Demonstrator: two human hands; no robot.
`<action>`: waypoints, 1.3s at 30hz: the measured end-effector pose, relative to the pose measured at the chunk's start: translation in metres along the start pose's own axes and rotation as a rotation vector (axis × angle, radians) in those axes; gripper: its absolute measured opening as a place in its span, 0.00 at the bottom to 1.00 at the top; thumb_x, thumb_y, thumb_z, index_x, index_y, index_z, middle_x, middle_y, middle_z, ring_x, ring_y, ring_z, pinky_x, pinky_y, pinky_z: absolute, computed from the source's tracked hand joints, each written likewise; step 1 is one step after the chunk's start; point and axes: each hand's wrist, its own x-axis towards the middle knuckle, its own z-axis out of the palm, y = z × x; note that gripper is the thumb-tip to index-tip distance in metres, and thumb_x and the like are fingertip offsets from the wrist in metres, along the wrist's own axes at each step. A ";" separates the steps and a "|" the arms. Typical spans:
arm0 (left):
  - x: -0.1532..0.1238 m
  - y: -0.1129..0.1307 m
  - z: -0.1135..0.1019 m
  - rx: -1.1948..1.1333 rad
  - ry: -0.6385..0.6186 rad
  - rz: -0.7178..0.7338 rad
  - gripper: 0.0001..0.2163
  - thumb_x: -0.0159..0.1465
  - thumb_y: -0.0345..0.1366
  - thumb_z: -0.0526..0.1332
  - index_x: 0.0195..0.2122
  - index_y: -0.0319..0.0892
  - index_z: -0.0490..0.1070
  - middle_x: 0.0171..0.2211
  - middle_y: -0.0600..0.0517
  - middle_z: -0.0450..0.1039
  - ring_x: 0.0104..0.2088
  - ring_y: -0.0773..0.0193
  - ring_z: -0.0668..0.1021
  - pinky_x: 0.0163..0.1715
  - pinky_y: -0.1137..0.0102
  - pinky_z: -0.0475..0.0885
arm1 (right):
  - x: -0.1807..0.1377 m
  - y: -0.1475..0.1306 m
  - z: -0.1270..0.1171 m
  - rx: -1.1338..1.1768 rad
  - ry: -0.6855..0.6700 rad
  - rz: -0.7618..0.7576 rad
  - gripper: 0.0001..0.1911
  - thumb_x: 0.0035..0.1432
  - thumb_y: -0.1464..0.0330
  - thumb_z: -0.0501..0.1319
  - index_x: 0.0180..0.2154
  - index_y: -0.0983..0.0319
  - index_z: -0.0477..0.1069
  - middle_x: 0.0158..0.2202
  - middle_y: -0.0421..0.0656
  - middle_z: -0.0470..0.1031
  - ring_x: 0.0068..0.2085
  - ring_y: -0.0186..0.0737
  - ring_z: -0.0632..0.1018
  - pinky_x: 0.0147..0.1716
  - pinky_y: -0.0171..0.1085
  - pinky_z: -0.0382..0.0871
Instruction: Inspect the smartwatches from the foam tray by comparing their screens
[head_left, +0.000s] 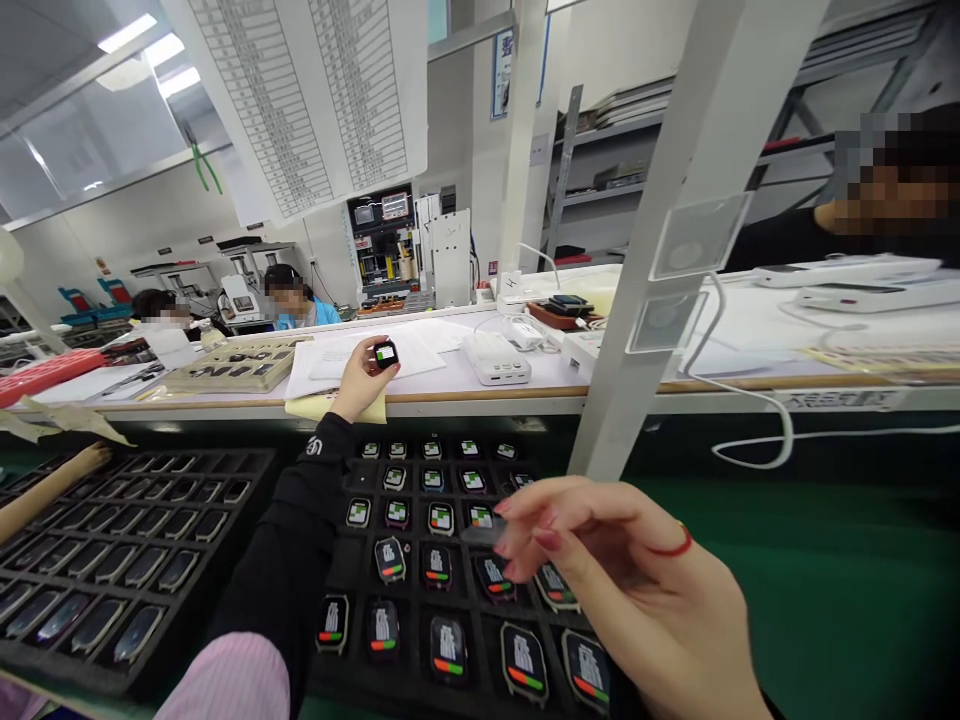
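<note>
1. Between the thumb and fingertips of the left hand (360, 385), raised well above the tray, sits a small square watch module (386, 354); its lit screen shows green and white and faces the camera.
2. Near the camera, the right hand (630, 580) has its fingertips drawn together, pinching what looks like a thin clear film (484, 533); it is blurred, so I cannot be sure.
3. Below those fingertips lies a black moulded tray (420, 590) of pockets, each seating a glossy, rounded-corner module with a glowing screen.
4. Left of the left sleeve, a second black tray (112, 560) holds dark, unlit glass pieces.
5. Judged from this: grip the module by its edges only, keep fingertips off the glass, and hold it level while inspecting.
6. Beyond both hands runs a white bench (525, 390), with a smooth white power bank (496, 358) on it.
</note>
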 end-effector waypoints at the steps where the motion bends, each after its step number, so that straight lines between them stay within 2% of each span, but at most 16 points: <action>1: 0.001 0.002 -0.002 -0.014 0.008 -0.019 0.16 0.70 0.39 0.64 0.56 0.39 0.71 0.50 0.45 0.75 0.43 0.59 0.80 0.43 0.59 0.80 | 0.001 0.001 0.000 0.002 0.014 0.001 0.07 0.75 0.71 0.61 0.40 0.57 0.73 0.41 0.41 0.78 0.33 0.35 0.83 0.34 0.29 0.83; 5: 0.001 0.018 -0.007 -0.097 0.048 -0.055 0.16 0.70 0.39 0.64 0.55 0.39 0.71 0.48 0.46 0.76 0.42 0.59 0.81 0.42 0.60 0.80 | 0.004 0.004 -0.001 0.010 0.072 0.024 0.06 0.74 0.68 0.63 0.40 0.57 0.74 0.41 0.40 0.79 0.36 0.35 0.84 0.40 0.30 0.83; 7: -0.011 0.033 -0.008 -0.146 0.053 -0.047 0.18 0.67 0.38 0.67 0.56 0.39 0.71 0.46 0.46 0.77 0.41 0.59 0.81 0.43 0.60 0.80 | 0.005 0.004 -0.003 0.025 0.084 0.048 0.05 0.74 0.66 0.64 0.40 0.56 0.76 0.41 0.41 0.80 0.37 0.36 0.84 0.40 0.30 0.84; 8: -0.021 0.042 -0.007 -0.169 0.051 -0.038 0.23 0.63 0.36 0.71 0.57 0.38 0.70 0.44 0.46 0.79 0.41 0.60 0.82 0.45 0.61 0.79 | 0.006 0.004 -0.005 0.039 0.089 0.060 0.05 0.74 0.66 0.65 0.40 0.56 0.76 0.41 0.41 0.80 0.38 0.37 0.84 0.41 0.30 0.83; 11: -0.073 0.071 -0.002 -0.212 0.034 0.004 0.30 0.53 0.33 0.76 0.57 0.40 0.71 0.46 0.46 0.81 0.48 0.57 0.82 0.51 0.65 0.77 | 0.007 0.003 -0.010 0.121 0.107 0.093 0.05 0.72 0.64 0.67 0.40 0.56 0.78 0.40 0.40 0.81 0.37 0.36 0.84 0.41 0.29 0.83; 13: -0.120 0.091 0.004 -0.210 0.032 0.027 0.28 0.52 0.31 0.76 0.55 0.44 0.74 0.49 0.48 0.81 0.48 0.58 0.82 0.50 0.68 0.78 | 0.008 0.004 -0.012 0.181 0.138 0.112 0.06 0.72 0.64 0.67 0.39 0.56 0.79 0.38 0.39 0.81 0.36 0.35 0.84 0.41 0.27 0.82; 15: -0.165 0.106 0.009 -0.157 0.042 0.052 0.24 0.55 0.30 0.75 0.53 0.49 0.77 0.49 0.51 0.82 0.48 0.61 0.83 0.51 0.72 0.78 | 0.009 0.006 -0.012 0.203 0.177 0.122 0.05 0.70 0.65 0.70 0.38 0.56 0.80 0.37 0.38 0.81 0.34 0.33 0.83 0.40 0.25 0.82; 17: -0.199 0.115 0.014 -0.093 0.031 0.010 0.22 0.56 0.30 0.75 0.52 0.53 0.79 0.48 0.54 0.83 0.45 0.64 0.83 0.48 0.76 0.78 | 0.011 0.008 -0.011 0.195 0.207 0.141 0.03 0.67 0.66 0.72 0.42 0.53 0.81 0.43 0.38 0.81 0.34 0.32 0.83 0.38 0.24 0.82; 19: -0.217 0.118 0.018 -0.118 0.004 -0.052 0.23 0.55 0.30 0.76 0.52 0.54 0.79 0.45 0.56 0.83 0.42 0.66 0.84 0.45 0.77 0.79 | 0.011 0.011 -0.009 0.176 0.225 0.160 0.12 0.66 0.66 0.73 0.50 0.50 0.81 0.49 0.39 0.79 0.37 0.33 0.82 0.38 0.25 0.83; 21: -0.220 0.117 0.020 -0.142 -0.013 -0.102 0.24 0.55 0.31 0.76 0.52 0.54 0.79 0.44 0.56 0.83 0.40 0.66 0.83 0.44 0.77 0.79 | 0.010 0.012 -0.007 0.149 0.223 0.162 0.15 0.66 0.65 0.73 0.53 0.49 0.80 0.46 0.39 0.79 0.39 0.34 0.83 0.41 0.26 0.83; 24: -0.212 0.112 0.021 -0.100 -0.007 -0.121 0.23 0.57 0.31 0.74 0.53 0.55 0.79 0.46 0.56 0.83 0.41 0.66 0.83 0.43 0.77 0.78 | 0.007 0.012 -0.002 0.094 0.195 0.141 0.02 0.67 0.65 0.72 0.42 0.53 0.83 0.38 0.37 0.77 0.38 0.33 0.83 0.44 0.25 0.80; 25: -0.209 0.110 0.020 -0.075 -0.005 -0.116 0.23 0.57 0.31 0.74 0.54 0.55 0.79 0.47 0.57 0.83 0.41 0.65 0.83 0.44 0.76 0.78 | 0.007 0.012 0.000 0.081 0.181 0.138 0.02 0.68 0.65 0.71 0.39 0.54 0.83 0.38 0.37 0.76 0.37 0.32 0.82 0.44 0.25 0.80; 29: -0.202 0.104 0.015 0.038 -0.013 -0.058 0.25 0.57 0.31 0.74 0.56 0.56 0.78 0.44 0.57 0.84 0.41 0.63 0.83 0.48 0.73 0.77 | 0.008 0.015 0.010 0.012 0.134 0.105 0.05 0.69 0.65 0.70 0.37 0.54 0.81 0.36 0.38 0.77 0.39 0.35 0.81 0.45 0.26 0.78; 32: -0.201 0.104 0.013 0.096 -0.021 -0.012 0.25 0.58 0.30 0.73 0.57 0.55 0.77 0.44 0.57 0.84 0.38 0.64 0.83 0.46 0.71 0.78 | 0.009 0.021 0.018 -0.069 0.150 0.106 0.05 0.67 0.68 0.70 0.35 0.54 0.82 0.36 0.38 0.80 0.40 0.33 0.80 0.43 0.22 0.75; 36: -0.197 0.107 0.014 0.063 -0.052 -0.011 0.21 0.59 0.27 0.71 0.52 0.54 0.78 0.48 0.59 0.83 0.37 0.67 0.83 0.43 0.73 0.79 | 0.009 0.027 0.026 -0.081 0.149 0.206 0.09 0.64 0.74 0.69 0.36 0.51 0.81 0.34 0.34 0.81 0.36 0.31 0.81 0.37 0.19 0.75; 39: -0.194 0.107 0.015 0.070 -0.112 -0.034 0.20 0.59 0.27 0.71 0.51 0.56 0.77 0.48 0.60 0.82 0.37 0.68 0.82 0.44 0.74 0.79 | 0.010 0.030 0.030 -0.095 0.119 0.208 0.09 0.63 0.74 0.69 0.35 0.52 0.80 0.34 0.34 0.80 0.36 0.32 0.80 0.37 0.21 0.75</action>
